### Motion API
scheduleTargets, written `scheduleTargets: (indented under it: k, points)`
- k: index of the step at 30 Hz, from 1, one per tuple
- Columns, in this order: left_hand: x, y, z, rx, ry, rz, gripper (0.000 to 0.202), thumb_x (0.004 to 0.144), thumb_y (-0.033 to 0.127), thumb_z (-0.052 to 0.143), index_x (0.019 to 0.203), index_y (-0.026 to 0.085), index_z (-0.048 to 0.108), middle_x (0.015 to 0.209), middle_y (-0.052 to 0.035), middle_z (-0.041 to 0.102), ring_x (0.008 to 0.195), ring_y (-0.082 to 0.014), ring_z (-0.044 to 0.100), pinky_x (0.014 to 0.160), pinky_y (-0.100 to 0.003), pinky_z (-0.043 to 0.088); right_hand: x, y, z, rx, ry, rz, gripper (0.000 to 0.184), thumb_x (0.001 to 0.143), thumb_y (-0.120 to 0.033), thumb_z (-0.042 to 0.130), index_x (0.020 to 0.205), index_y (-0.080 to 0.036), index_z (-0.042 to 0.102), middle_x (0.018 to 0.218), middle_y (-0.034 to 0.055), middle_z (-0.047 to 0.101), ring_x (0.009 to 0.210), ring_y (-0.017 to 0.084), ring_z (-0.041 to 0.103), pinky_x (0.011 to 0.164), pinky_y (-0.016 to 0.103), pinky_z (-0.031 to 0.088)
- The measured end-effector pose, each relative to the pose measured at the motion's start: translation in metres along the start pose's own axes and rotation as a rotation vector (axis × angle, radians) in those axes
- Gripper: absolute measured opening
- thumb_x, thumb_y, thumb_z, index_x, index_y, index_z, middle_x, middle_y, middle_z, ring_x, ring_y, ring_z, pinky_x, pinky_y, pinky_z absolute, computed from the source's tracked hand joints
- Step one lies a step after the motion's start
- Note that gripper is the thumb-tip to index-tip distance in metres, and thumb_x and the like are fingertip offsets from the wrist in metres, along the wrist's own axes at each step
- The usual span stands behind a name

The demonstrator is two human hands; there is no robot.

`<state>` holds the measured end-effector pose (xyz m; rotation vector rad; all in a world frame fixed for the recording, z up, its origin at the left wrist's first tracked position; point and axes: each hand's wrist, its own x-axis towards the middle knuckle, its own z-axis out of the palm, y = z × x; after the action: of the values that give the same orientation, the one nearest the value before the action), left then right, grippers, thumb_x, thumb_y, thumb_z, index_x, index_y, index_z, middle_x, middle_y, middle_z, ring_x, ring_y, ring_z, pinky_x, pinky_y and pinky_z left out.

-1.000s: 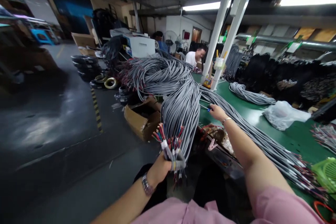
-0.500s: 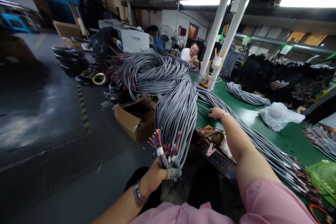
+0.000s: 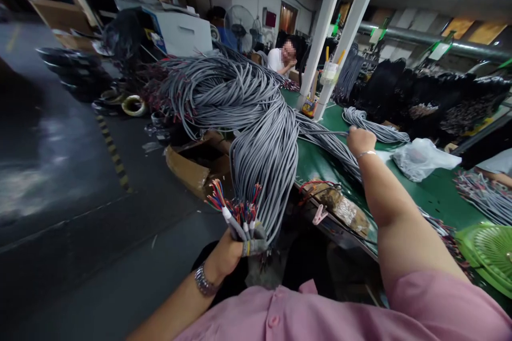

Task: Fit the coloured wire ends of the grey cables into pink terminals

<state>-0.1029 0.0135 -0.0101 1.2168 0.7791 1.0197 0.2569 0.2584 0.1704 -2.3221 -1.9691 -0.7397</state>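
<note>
Left hand (image 3: 231, 251) closed around a cable bundle (image 3: 237, 230), coloured wire ends (image 3: 218, 195) fanning above the grip. Right hand (image 3: 361, 141) clasps a grey cable (image 3: 335, 132) running leftward

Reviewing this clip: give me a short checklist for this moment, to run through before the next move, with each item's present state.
1. Left hand closed round the bunched cable ends: ok.
2. Coloured wires sticking out above the left hand's grip: ok, they fan upward.
3. Right hand closed on the single grey cable: ok, the cable runs to its fingers.
4. That cable free of the large cable pile: cannot tell, its far end is lost among the others.
5. Right hand apart from the clear plastic bag: ok, a gap shows between them.
6. Right hand apart from the green fan: ok.
</note>
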Motion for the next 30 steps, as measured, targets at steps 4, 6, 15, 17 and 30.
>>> scheduleTargets:
  k: [4,6,15,17,30]
  points:
    - [0.002,-0.003,-0.001,-0.052,-0.006,-0.018,0.013,0.071,0.026,0.071,0.076,0.014,0.072,0.063,-0.0027,0.063,0.060,-0.0135,0.053,0.057,-0.024,0.040,-0.017,0.012,0.003,-0.026,-0.130,-0.009,0.030,0.092,-0.021,0.040,0.106,-0.012,0.066,0.101,0.0232,0.069,0.097,0.031,0.068,0.079,0.037,0.048]
    - [0.003,-0.003,0.000,-0.075,0.002,-0.019,0.012,0.069,0.025,0.073,0.074,0.014,0.072,0.064,-0.0026,0.063,0.060,-0.0130,0.052,0.057,-0.025,0.041,-0.012,0.007,-0.014,-0.047,-0.132,-0.066,0.027,0.090,-0.020,0.043,0.100,-0.012,0.067,0.100,0.0229,0.070,0.097,0.031,0.067,0.079,0.037,0.047]
    - [0.006,0.005,0.004,-0.232,0.082,-0.044,0.017,0.060,0.026,0.078,0.068,0.013,0.070,0.058,-0.0016,0.059,0.054,-0.0104,0.048,0.052,-0.022,0.038,0.023,0.004,-0.086,-0.023,-0.030,-0.145,0.025,0.091,-0.026,0.048,0.106,-0.012,0.063,0.092,0.0180,0.069,0.091,0.027,0.066,0.079,0.038,0.046]
    - [0.006,0.006,0.003,-0.260,0.070,-0.050,0.018,0.060,0.026,0.079,0.067,0.012,0.069,0.058,-0.0016,0.058,0.055,-0.0106,0.049,0.053,-0.023,0.039,0.012,0.026,-0.080,0.063,-0.479,-0.138,0.022,0.088,-0.031,0.055,0.088,-0.014,0.067,0.080,0.0125,0.069,0.073,0.021,0.065,0.068,0.031,0.048]
    - [0.010,-0.002,0.003,-0.266,0.095,-0.015,0.016,0.063,0.026,0.077,0.071,0.013,0.072,0.054,-0.0023,0.057,0.049,-0.0097,0.047,0.049,-0.023,0.038,0.003,0.033,-0.132,-0.089,0.289,-0.151,0.019,0.088,-0.016,0.047,0.098,-0.013,0.063,0.086,0.0204,0.067,0.082,0.026,0.067,0.067,0.037,0.041]
